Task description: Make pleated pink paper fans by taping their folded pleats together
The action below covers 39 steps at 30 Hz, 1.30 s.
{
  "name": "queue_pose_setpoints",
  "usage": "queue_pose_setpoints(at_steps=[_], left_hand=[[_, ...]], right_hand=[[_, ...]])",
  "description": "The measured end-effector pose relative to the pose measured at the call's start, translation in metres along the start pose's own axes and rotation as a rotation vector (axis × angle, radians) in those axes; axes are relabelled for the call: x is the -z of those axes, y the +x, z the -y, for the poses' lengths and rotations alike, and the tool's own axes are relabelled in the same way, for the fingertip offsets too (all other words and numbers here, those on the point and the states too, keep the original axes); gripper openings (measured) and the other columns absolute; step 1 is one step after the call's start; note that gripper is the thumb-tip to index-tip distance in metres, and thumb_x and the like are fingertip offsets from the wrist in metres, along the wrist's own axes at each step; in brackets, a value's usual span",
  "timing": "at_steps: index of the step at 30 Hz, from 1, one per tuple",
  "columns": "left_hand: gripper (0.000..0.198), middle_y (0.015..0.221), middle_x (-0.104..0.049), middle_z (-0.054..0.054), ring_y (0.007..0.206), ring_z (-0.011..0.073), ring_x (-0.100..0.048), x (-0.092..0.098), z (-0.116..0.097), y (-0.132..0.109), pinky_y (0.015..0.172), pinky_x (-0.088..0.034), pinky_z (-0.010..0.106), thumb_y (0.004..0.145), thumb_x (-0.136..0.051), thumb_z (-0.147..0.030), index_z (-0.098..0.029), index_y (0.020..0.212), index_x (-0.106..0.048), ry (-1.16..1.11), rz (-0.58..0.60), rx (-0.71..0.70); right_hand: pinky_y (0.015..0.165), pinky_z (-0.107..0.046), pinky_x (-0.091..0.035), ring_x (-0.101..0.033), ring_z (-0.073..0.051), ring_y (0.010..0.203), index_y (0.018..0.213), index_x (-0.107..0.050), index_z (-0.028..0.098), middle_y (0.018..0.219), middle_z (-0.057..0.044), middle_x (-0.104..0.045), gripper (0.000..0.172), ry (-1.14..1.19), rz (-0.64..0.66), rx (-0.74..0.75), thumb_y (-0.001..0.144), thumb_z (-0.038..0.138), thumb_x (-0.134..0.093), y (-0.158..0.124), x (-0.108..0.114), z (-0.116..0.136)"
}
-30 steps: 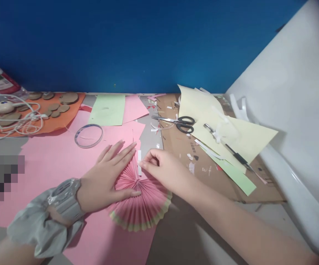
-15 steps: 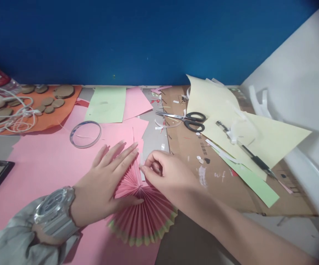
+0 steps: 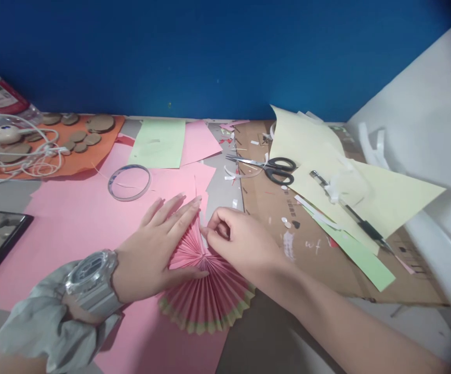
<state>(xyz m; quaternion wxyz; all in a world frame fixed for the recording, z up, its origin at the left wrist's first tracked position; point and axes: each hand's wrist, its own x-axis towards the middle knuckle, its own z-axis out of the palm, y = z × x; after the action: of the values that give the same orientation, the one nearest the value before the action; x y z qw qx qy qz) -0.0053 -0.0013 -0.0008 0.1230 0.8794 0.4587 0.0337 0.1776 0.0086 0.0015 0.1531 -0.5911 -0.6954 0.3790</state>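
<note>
at the centre of the frame, the right hand (image 3: 244,244) has thumb and forefinger pinched on a narrow white strip (image 3: 204,242), mostly hidden by the fingertips. the left hand (image 3: 147,259) lies flat with fingers loosely spread and thumb out to the side, over the left part of a round pleated pink paper fan (image 3: 210,301) with a yellow-green rim, lower centre of the frame.

the relation that matters is between strip and fan: the strip stands just above the point where the pleats meet, beside the upper edge of the fan, its long axis running nearly up and down the frame. whether it touches the pleats cannot be told. the right hand is nearer to it; the fan spreads below and left of those fingertips, and the left thumb crosses the pleats just below their meeting point.

further out, a large pink paper sheet (image 3: 77,218) lies under the left hand, a thin round grey ring (image 3: 129,183) rests above it, and black-handled metal scissors (image 3: 280,171) lie right of centre.
</note>
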Motion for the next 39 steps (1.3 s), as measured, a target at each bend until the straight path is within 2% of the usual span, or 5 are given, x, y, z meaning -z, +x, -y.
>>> queue_pose_setpoints(at_steps=[5, 29, 32, 34, 39], left_hand=[[0.095, 0.147, -0.028, 0.012, 0.137, 0.0331, -0.015, 0.000, 0.002, 0.001, 0.108, -0.011, 0.052, 0.073, -0.042, -0.070, -0.016, 0.145, -0.009, -0.001, 0.017, -0.010], [0.092, 0.148, -0.026, 0.011, 0.137, 0.0322, -0.014, -0.002, 0.003, 0.000, 0.110, -0.009, 0.051, 0.074, -0.044, -0.069, -0.015, 0.143, -0.016, -0.028, -0.002, -0.037], [0.078, 0.147, -0.029, 0.009, 0.136, 0.0327, -0.017, -0.002, 0.004, -0.001, 0.109, -0.008, 0.054, 0.079, -0.044, -0.062, -0.019, 0.141, -0.023, -0.048, -0.026, -0.051], [0.063, 0.143, -0.037, 0.009, 0.134, 0.0290, -0.023, 0.000, 0.006, 0.000, 0.109, -0.014, 0.051, 0.086, -0.042, -0.050, -0.020, 0.139, -0.027, -0.099, -0.053, -0.044], [0.036, 0.125, -0.051, 0.009, 0.119, 0.0220, -0.042, 0.009, 0.012, 0.006, 0.104, -0.030, 0.040, 0.088, -0.043, -0.032, -0.017, 0.120, -0.048, -0.255, -0.292, 0.116]], right_hand=[[0.048, -0.021, -0.026, -0.043, -0.008, 0.054, 0.068, -0.048, 0.021, 0.063, 0.006, -0.054, 0.008, -0.014, -0.036, 0.022, 0.074, 0.026, -0.048, -0.001, -0.004, -0.001], [0.052, -0.024, -0.027, -0.042, -0.009, 0.052, 0.066, -0.046, 0.020, 0.058, 0.006, -0.048, 0.011, -0.041, -0.026, 0.031, 0.077, 0.022, -0.048, -0.001, -0.002, 0.002], [0.051, -0.023, -0.030, -0.043, -0.009, 0.053, 0.069, -0.046, 0.021, 0.061, 0.006, -0.048, 0.012, 0.030, -0.062, 0.031, 0.080, 0.025, -0.048, -0.002, -0.002, -0.001], [0.052, -0.023, -0.033, -0.044, -0.009, 0.055, 0.071, -0.046, 0.022, 0.064, 0.005, -0.048, 0.013, 0.093, -0.103, 0.054, 0.083, 0.028, -0.047, -0.003, -0.002, -0.002], [0.061, -0.024, -0.040, -0.051, -0.010, 0.061, 0.075, -0.045, 0.022, 0.070, 0.004, -0.053, 0.017, 0.334, -0.176, 0.104, 0.088, 0.032, -0.045, -0.006, 0.001, -0.004]])
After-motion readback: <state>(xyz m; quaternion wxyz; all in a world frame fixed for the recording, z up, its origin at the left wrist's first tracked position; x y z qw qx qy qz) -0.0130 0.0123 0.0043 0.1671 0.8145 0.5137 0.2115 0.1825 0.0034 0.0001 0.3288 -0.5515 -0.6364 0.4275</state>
